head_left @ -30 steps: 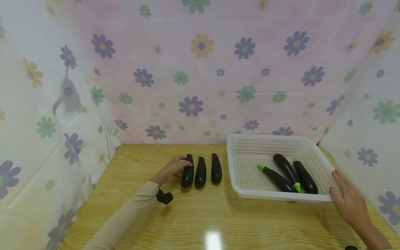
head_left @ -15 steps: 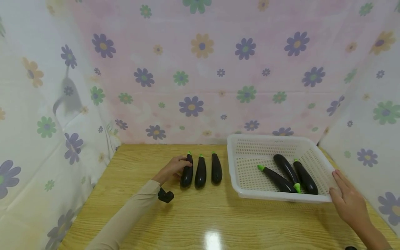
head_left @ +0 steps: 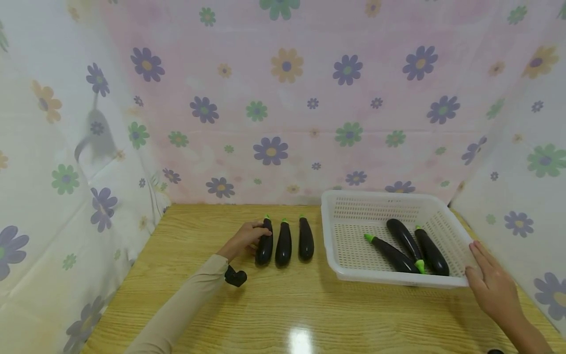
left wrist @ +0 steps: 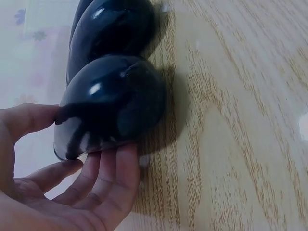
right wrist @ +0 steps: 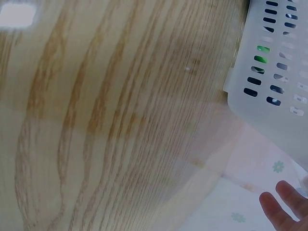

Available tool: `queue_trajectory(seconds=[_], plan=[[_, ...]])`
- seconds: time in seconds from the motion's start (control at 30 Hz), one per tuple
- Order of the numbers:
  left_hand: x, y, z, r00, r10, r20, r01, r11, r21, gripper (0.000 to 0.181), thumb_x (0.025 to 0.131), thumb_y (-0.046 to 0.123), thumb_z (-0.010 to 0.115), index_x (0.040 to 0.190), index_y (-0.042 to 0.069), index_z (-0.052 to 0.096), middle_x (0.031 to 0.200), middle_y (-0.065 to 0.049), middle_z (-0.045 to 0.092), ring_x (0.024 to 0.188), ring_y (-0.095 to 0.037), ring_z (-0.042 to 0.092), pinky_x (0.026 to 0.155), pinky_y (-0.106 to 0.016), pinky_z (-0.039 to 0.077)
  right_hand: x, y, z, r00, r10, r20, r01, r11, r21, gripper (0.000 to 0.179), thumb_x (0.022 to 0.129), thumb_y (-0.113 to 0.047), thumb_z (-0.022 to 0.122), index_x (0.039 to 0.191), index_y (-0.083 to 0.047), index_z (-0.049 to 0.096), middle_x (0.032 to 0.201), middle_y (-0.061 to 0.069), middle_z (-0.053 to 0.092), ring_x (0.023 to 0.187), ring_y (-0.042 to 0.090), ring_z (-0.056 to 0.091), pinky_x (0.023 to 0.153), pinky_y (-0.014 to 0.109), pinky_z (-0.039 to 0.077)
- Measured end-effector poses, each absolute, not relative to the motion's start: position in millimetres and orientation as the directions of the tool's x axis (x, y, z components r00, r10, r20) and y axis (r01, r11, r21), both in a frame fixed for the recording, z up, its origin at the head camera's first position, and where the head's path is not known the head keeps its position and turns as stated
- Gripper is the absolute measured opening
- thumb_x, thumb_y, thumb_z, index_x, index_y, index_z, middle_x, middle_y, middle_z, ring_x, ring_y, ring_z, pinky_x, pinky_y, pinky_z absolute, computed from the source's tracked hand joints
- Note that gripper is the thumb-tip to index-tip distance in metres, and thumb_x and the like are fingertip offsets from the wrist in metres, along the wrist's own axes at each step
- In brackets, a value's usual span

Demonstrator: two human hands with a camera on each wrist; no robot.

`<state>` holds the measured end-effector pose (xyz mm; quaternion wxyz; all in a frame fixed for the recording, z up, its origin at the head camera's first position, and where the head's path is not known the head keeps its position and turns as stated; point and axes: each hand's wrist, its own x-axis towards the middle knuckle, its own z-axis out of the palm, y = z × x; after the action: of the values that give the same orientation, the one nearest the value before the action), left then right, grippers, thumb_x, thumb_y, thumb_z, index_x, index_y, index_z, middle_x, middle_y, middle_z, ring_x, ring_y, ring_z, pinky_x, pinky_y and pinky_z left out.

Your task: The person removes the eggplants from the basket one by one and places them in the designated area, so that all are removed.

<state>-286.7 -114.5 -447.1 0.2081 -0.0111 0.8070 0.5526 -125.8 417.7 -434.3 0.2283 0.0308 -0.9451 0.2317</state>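
Observation:
My left hand [head_left: 244, 240] holds the leftmost of three dark, glossy eggplants [head_left: 264, 254] lined up on the table. In the left wrist view, the thumb presses one side of that eggplant [left wrist: 115, 96] while the fingers curve against the other. Beside it lie a second eggplant [head_left: 284, 248] and a third eggplant [head_left: 306, 241], green stems pointing away. My right hand [head_left: 497, 287] rests at the near right corner of a white slotted basket [head_left: 380, 277], fingers extended along its side. Inside the basket are three more eggplants [head_left: 403, 237]. Only the fingertips [right wrist: 275, 209] show in the right wrist view.
A wood-grain table [head_left: 265, 314] carries everything. Flower-patterned cloth [head_left: 287, 118] walls off the back and both sides. A small black device [head_left: 236, 277] sits at my left wrist. The basket stands right of the eggplant row, near the back edge.
The eggplant in my left hand has shifted very slightly left at its near end, and my left wrist has edged forward. My right hand and the basket stay put.

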Motion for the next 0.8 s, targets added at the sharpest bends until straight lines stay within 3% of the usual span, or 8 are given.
queue_trajectory(seconds=[0.23, 0.37, 0.5, 0.8], plan=[[-284.0, -112.8, -447.5, -0.937, 0.168, -0.306, -0.206, 0.443, 0.873, 0.057, 0.080, 0.032, 0.062, 0.127, 0.005, 0.046, 0.104, -0.012, 0.057, 0.079, -0.023, 0.058, 0.057, -0.036, 0.051, -124.5, 416.3, -436.4, -0.876, 0.045, 0.480, -0.195, 0.878, -0.437, 0.052, 0.088, -0.008, 0.041, 0.138, -0.005, 0.026, 0.144, -0.001, 0.018, 0.131, 0.017, 0.012, 0.107, 0.034, 0.004], [-283.5, -111.3, -448.1, -0.950, 0.138, -0.279, -0.185, 0.472, 0.862, 0.053, 0.080, 0.030, 0.062, 0.125, 0.005, 0.048, 0.098, -0.012, 0.058, 0.073, -0.022, 0.058, 0.053, -0.034, 0.051, -124.8, 415.9, -438.2, -0.874, 0.044, 0.485, -0.201, 0.875, -0.441, 0.053, 0.087, -0.007, 0.042, 0.138, -0.006, 0.026, 0.143, -0.001, 0.019, 0.131, 0.019, 0.013, 0.106, 0.038, 0.006], [-284.4, -109.3, -449.3, -0.954, 0.119, -0.275, -0.184, 0.489, 0.852, 0.050, 0.081, 0.028, 0.061, 0.125, 0.006, 0.049, 0.105, -0.013, 0.058, 0.074, -0.022, 0.057, 0.054, -0.033, 0.051, -125.1, 416.6, -437.5, -0.888, 0.038, 0.458, -0.188, 0.879, -0.438, 0.053, 0.088, -0.008, 0.040, 0.139, -0.005, 0.024, 0.144, 0.001, 0.016, 0.131, 0.022, 0.011, 0.106, 0.042, 0.004], [-280.6, -108.5, -439.8, -0.971, 0.089, -0.220, -0.138, 0.545, 0.827, 0.054, 0.083, 0.029, 0.058, 0.128, 0.003, 0.044, 0.102, -0.018, 0.058, 0.070, -0.023, 0.055, 0.056, -0.037, 0.049, -125.6, 417.7, -433.7, -0.896, 0.067, 0.438, -0.141, 0.894, -0.426, 0.052, 0.088, -0.010, 0.038, 0.138, -0.003, 0.024, 0.143, 0.012, 0.019, 0.129, 0.034, 0.014, 0.101, 0.053, 0.009]])
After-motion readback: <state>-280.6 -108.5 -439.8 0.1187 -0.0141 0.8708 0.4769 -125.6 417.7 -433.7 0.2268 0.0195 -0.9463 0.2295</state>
